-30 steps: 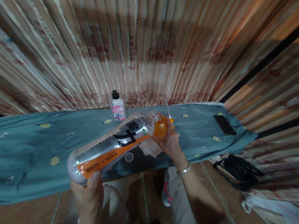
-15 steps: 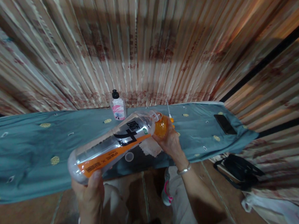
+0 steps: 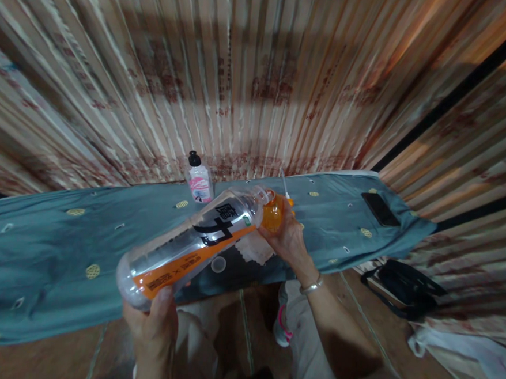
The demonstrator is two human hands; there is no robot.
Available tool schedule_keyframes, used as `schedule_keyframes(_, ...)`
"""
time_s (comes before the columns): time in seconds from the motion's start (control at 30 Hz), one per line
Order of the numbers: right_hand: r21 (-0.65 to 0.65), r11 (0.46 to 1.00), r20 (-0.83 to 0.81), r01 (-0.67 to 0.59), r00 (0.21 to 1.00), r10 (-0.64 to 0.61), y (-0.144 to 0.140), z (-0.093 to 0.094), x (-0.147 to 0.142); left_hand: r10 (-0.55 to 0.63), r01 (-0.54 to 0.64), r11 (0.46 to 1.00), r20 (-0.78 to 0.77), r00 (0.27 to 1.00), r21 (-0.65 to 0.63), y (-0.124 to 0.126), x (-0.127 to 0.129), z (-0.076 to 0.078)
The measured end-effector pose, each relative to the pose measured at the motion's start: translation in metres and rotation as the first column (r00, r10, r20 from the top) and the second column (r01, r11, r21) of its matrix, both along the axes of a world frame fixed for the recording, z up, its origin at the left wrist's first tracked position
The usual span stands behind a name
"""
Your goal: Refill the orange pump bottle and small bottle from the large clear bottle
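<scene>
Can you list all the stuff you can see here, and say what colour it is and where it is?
Big bottle: one, clear with an orange and black label, lying tilted between the two hands.
Small orange bottle: one, orange, at the big bottle's mouth, in the right hand.
Little bottle: one, clear with a pink label and black cap, standing at the back of the cloth.
Cloth: one, teal with gold spots, spread across the low surface.
Phone: one, black, lying flat on the right end of the cloth.
Bag: one, black, on the floor at the right.
Curtain: striped tan and red, behind everything.
Left hand: grip on the big bottle's base.
Right hand: grip on the small orange bottle.
</scene>
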State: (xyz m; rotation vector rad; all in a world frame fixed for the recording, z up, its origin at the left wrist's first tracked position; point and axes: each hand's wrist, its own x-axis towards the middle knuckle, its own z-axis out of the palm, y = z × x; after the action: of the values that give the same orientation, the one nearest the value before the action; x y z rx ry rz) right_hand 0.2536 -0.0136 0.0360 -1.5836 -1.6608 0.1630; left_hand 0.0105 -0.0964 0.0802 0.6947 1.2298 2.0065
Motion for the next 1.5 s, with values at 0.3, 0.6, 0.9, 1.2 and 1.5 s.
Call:
schedule_keyframes(0.3, 0.029, 1.000, -0.009, 0.002, 1.000, -0.002, 0.0011, -0.0025, 0.0004, -0.048, 0.048, 0.998, -0.014, 0.999, 0.036, -0.0004, 0.0019, 0.0057)
schedule_keyframes(0.6, 0.008, 1.000, -0.042, -0.025, 0.999, 0.025, -0.0008, 0.0034, 0.0005, -0.051, 0.052, 0.998, -0.015, 0.999, 0.026, -0.0021, 0.0007, 0.0037)
schedule_keyframes(0.9, 0.010, 1.000, 0.010, 0.002, 1.000, -0.002, 0.0005, -0.0022, 0.0015, -0.015, 0.012, 0.999, -0.079, 0.997, -0.032, -0.0009, 0.0014, 0.0045)
schedule_keyframes(1.2, 0.002, 1.000, -0.007, -0.024, 1.000, 0.024, -0.0005, 0.0016, 0.0022, -0.021, 0.019, 0.999, -0.072, 0.997, -0.029, -0.0027, -0.0014, 0.0003)
schedule_keyframes(1.5, 0.008, 1.000, -0.028, -0.022, 0.999, 0.022, -0.0002, 0.0013, 0.0017, -0.023, 0.023, 1.000, -0.038, 0.999, -0.011, -0.0041, -0.0011, 0.0001)
